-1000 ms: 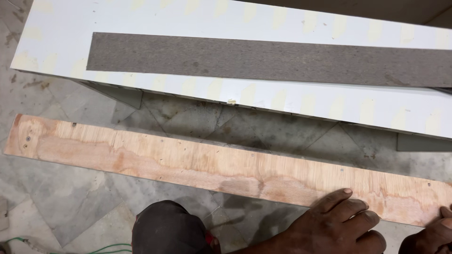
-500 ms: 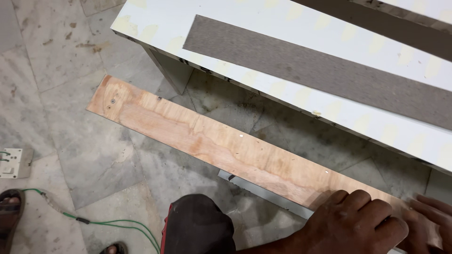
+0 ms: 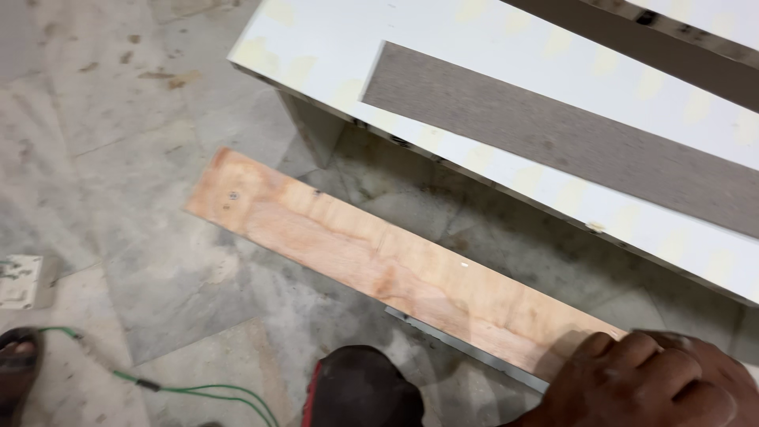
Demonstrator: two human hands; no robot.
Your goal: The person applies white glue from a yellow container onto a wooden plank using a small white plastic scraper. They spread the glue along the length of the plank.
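- A hand (image 3: 644, 379) lies at the bottom right of the head view, back up, fingers (image 3: 601, 348) curled over the near end of a long plywood strip (image 3: 379, 265).
- The grip is folded down onto that end of the board; the fingertips press on its top face, but whether they wrap under its edge is hidden by the hand itself.
- Which hand this is cannot be told for sure — it looks like the left, and a blurred patch just past its knuckles may be the other hand, too smeared to judge.
- The plywood strip lies flat on the marble floor (image 3: 118, 142), running from the hand up and leftward, its far end bare with a small dark spot near the corner.
- A thin grey metal strip (image 3: 466, 349) shows under the board's near edge, poking out along it just beside the hand.
- Beyond the board stands a white panel (image 3: 332, 47), raised off the floor on a pale support, with its edge parallel to the plywood and well apart from it.
- On that white tabletop rests a long grey-brown laminate strip (image 3: 553, 138), lying flat and slanting the same way.
- A dark rounded knee (image 3: 368, 391) sits at the bottom centre, near the hand.
- A green wire (image 3: 198, 389) trails over the floor at lower left — close to a sandalled foot (image 3: 17, 368) and a small white box (image 3: 20, 278).
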